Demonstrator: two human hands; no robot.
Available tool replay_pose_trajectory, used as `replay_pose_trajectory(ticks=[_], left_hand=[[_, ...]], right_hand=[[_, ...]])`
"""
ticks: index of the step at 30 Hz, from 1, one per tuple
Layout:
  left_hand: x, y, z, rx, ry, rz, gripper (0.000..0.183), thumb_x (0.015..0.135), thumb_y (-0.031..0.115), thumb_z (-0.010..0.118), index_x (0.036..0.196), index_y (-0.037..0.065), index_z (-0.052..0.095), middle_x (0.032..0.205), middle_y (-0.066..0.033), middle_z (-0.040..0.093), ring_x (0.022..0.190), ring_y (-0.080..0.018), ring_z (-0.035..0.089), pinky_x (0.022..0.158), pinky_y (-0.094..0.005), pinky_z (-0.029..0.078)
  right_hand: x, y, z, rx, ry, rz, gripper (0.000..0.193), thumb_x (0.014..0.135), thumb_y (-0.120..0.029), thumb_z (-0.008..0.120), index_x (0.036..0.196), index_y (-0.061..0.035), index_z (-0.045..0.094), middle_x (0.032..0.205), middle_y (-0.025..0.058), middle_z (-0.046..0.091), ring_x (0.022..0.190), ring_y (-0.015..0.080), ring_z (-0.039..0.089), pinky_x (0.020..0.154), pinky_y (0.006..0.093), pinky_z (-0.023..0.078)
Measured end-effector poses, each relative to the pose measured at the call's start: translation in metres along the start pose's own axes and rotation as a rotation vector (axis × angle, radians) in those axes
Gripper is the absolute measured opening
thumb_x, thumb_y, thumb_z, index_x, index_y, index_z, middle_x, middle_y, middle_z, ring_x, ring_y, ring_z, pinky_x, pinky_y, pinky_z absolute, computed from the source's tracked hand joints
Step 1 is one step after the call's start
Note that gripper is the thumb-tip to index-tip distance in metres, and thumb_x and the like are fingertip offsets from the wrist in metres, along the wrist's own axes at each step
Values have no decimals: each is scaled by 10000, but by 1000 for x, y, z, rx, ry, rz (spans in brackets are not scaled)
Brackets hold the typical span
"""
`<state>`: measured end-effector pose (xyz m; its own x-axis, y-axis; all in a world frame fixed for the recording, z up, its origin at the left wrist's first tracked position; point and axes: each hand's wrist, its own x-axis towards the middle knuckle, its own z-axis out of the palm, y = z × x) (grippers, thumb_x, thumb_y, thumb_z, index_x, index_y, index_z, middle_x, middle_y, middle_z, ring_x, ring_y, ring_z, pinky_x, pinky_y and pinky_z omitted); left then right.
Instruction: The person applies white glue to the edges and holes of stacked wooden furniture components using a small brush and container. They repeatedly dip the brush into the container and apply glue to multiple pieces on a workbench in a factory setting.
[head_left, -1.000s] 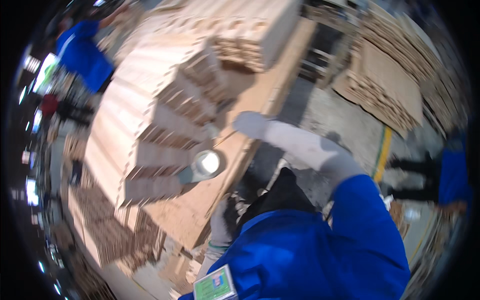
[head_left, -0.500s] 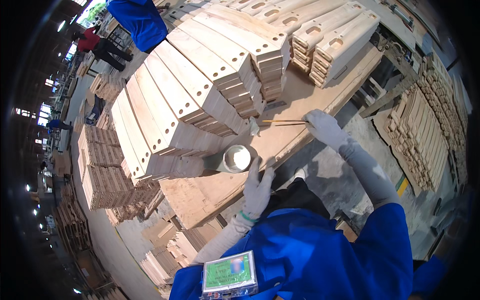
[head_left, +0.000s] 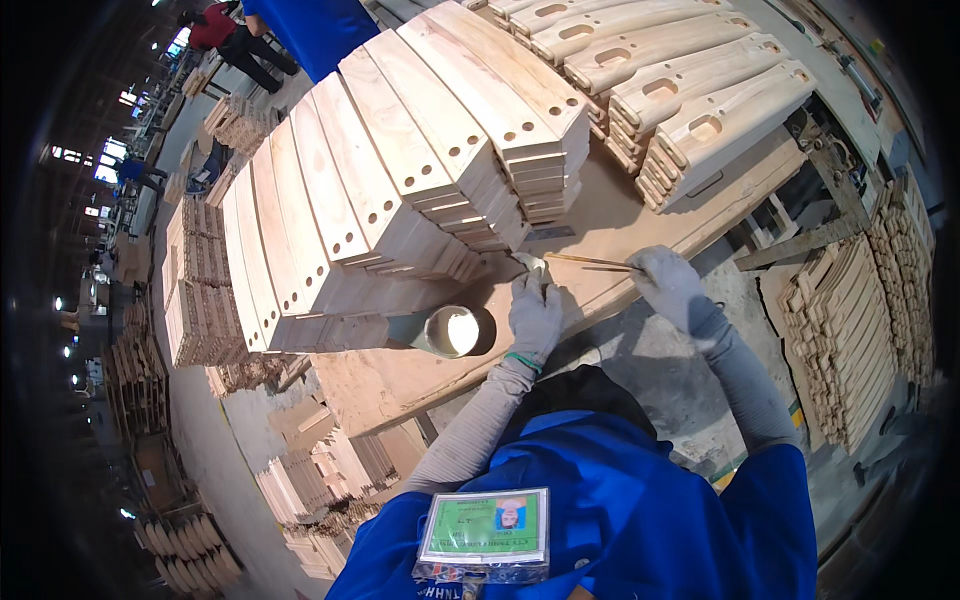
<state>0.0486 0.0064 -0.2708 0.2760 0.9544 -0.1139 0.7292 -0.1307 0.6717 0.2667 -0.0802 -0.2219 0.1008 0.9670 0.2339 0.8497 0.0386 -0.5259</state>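
My gloved right hand (head_left: 668, 285) is closed round the ends of thin brown sticks (head_left: 590, 263), which point left over the bench. Their far tips reach a small crumpled whitish cloth (head_left: 533, 266). My gloved left hand (head_left: 536, 322), with a green band at the wrist, has its fingertips closed on that cloth. Just left of this hand, a round container (head_left: 451, 331) with pale contents rests against a wood stack. Stacked pale wooden boards (head_left: 330, 190) with paired holes at their near ends fill the bench's left and middle.
Slotted wooden pieces (head_left: 700, 130) are piled at the bench's back right. The wooden bench (head_left: 390, 395) has its near edge by my body. A flat metal strip (head_left: 550, 232) lies beside the boards. More wood stacks (head_left: 840, 330) stand to the right. Another person in blue (head_left: 320, 30) is beyond the boards.
My left hand has moved from beside the container up to the whitish cloth and closed on it. My right hand still holds the sticks. The whole view has shifted a little.
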Motion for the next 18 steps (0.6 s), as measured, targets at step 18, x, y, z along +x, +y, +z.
replay_pose_trajectory(ticks=[18], left_hand=[[-64, 51, -69, -835, -251, -131, 560, 928, 246, 521, 1369, -44, 334, 1281, -209, 463, 1122, -218, 501, 904, -301, 449]], right_hand=[[7, -37, 12, 554, 62, 201, 249, 791, -110, 606, 1022, -18, 602, 982, 112, 630, 864, 243, 616, 772, 321, 504]])
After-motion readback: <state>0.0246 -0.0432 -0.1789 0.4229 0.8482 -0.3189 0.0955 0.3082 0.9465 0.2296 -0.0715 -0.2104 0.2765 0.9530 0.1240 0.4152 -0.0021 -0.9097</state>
